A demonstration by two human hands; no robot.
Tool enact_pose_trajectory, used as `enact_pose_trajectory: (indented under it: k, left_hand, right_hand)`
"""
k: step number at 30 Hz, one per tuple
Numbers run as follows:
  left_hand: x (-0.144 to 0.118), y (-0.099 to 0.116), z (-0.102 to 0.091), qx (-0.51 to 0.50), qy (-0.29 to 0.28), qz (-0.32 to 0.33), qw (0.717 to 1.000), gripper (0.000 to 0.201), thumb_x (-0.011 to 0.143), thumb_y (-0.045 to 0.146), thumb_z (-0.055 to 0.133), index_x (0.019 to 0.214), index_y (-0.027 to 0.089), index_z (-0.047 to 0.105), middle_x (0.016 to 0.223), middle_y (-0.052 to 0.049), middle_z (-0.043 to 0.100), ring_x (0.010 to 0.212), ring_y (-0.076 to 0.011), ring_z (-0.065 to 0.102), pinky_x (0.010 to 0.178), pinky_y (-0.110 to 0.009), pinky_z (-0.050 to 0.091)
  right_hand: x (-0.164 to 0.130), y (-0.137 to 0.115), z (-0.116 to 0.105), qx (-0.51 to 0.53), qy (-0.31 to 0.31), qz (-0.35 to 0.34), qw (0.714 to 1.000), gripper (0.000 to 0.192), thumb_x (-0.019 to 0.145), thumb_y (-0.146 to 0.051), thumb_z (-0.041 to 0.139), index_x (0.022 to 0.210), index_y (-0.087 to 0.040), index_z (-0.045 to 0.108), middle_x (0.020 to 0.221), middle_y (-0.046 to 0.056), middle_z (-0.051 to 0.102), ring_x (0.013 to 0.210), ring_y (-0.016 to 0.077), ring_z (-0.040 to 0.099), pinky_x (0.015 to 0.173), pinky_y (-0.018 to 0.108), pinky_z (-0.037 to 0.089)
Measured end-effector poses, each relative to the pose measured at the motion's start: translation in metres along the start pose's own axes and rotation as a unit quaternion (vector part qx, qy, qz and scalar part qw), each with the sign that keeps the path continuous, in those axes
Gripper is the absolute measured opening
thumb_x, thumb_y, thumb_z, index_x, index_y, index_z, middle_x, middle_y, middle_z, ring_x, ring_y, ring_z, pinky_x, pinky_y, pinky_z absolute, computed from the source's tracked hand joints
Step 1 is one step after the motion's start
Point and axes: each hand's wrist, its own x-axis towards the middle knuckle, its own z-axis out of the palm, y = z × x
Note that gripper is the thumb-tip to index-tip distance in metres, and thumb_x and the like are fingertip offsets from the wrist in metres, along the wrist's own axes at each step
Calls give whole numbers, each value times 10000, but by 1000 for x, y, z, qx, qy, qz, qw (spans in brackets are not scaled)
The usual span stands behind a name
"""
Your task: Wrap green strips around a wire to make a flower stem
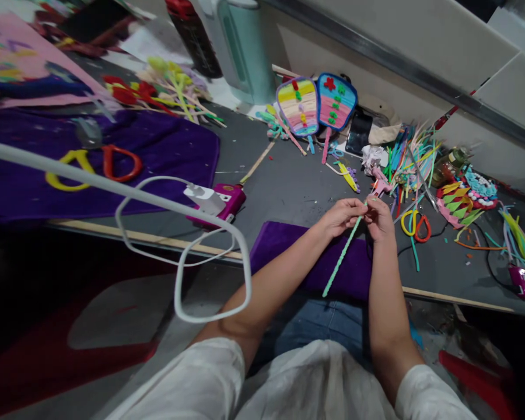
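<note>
Both my hands meet over the grey table (289,181). My left hand (342,214) and my right hand (380,217) pinch the upper end of a long mint-green pipe cleaner (342,256), which slants down and to the left over a purple cloth (284,245) at the table's front edge. The fingers of both hands are closed on the pipe cleaner's tip.
A pink glue gun (221,201) with a white cord (179,274) lies left. Two pipe-cleaner fans (317,105) lie at the back. A heap of pipe cleaners (409,157), scissors (415,224) and a colourful craft piece (464,198) lie right. A bigger purple cloth (166,146) bears scissors (91,166).
</note>
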Motion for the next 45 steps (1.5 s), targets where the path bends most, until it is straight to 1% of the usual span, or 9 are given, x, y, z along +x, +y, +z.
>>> enact_pose_trajectory:
  k: [3, 9, 12, 16, 22, 28, 32, 37, 45]
  left_hand:
    - [1, -3, 0, 21, 20, 5, 1000, 370, 533, 307, 838, 650, 118, 542, 465, 57, 484, 337, -2, 342, 324, -136, 193]
    - [3, -10, 4, 161, 119, 79, 977, 281, 609, 257, 779, 666, 130, 535, 452, 62, 484, 340, -42, 430, 326, -150, 275]
    - [2, -9, 5, 190, 132, 95, 968, 308, 596, 277, 791, 643, 134, 522, 442, 62, 481, 334, -44, 431, 322, -153, 270]
    - [2, -6, 3, 150, 98, 85, 980, 357, 580, 337, 810, 640, 126, 530, 476, 50, 510, 336, -27, 412, 326, -157, 255]
    - [1, -4, 0, 67, 55, 49, 995, 396, 537, 340, 840, 643, 125, 523, 481, 48, 519, 331, -16, 390, 326, -152, 217]
    - [0, -2, -1, 7, -7, -12, 1000, 413, 506, 315, 854, 635, 125, 512, 480, 43, 522, 329, -5, 356, 325, -141, 181]
    - [1, -5, 1, 70, 36, 20, 997, 367, 560, 328, 827, 660, 119, 543, 490, 50, 503, 341, -17, 386, 325, -149, 243]
    - [3, -10, 2, 185, 106, 94, 973, 291, 626, 279, 778, 650, 133, 528, 443, 59, 482, 321, -34, 402, 315, -149, 250]
    - [2, -4, -1, 76, 50, 47, 995, 394, 534, 330, 839, 637, 129, 517, 486, 44, 531, 319, -14, 384, 315, -148, 224]
  right_hand:
    - [1, 3, 0, -34, 34, -21, 999, 203, 591, -299, 677, 662, -189, 521, 507, -92, 385, 408, 37, 296, 370, 179, 190]
    - [3, 8, 5, -149, 118, -152, 970, 143, 605, -257, 646, 608, -170, 532, 541, -73, 475, 510, 54, 389, 489, 187, 318]
    - [1, 6, 6, -133, 103, -112, 979, 165, 612, -273, 650, 613, -177, 516, 514, -84, 439, 473, 48, 352, 453, 189, 271]
    - [-1, 2, 3, -69, 60, -21, 996, 230, 596, -321, 692, 651, -187, 513, 490, -98, 383, 414, 38, 286, 392, 193, 174]
    - [0, 1, -2, -14, 3, -2, 1000, 223, 603, -307, 715, 688, -179, 554, 525, -83, 406, 420, 30, 325, 364, 170, 175]
    - [-1, 1, -1, 7, -9, 11, 1000, 234, 578, -302, 724, 679, -182, 550, 528, -80, 432, 423, 33, 346, 360, 166, 201]
    - [0, 3, 2, -36, 48, -26, 998, 225, 575, -292, 712, 656, -184, 533, 506, -89, 426, 427, 39, 343, 396, 179, 245]
    - [1, 7, 5, -100, 96, -110, 984, 204, 590, -273, 687, 603, -172, 510, 525, -83, 458, 478, 43, 375, 463, 186, 297]
    - [-2, 0, 4, -33, 34, -11, 999, 225, 581, -295, 703, 643, -183, 518, 494, -92, 404, 403, 33, 313, 375, 183, 178]
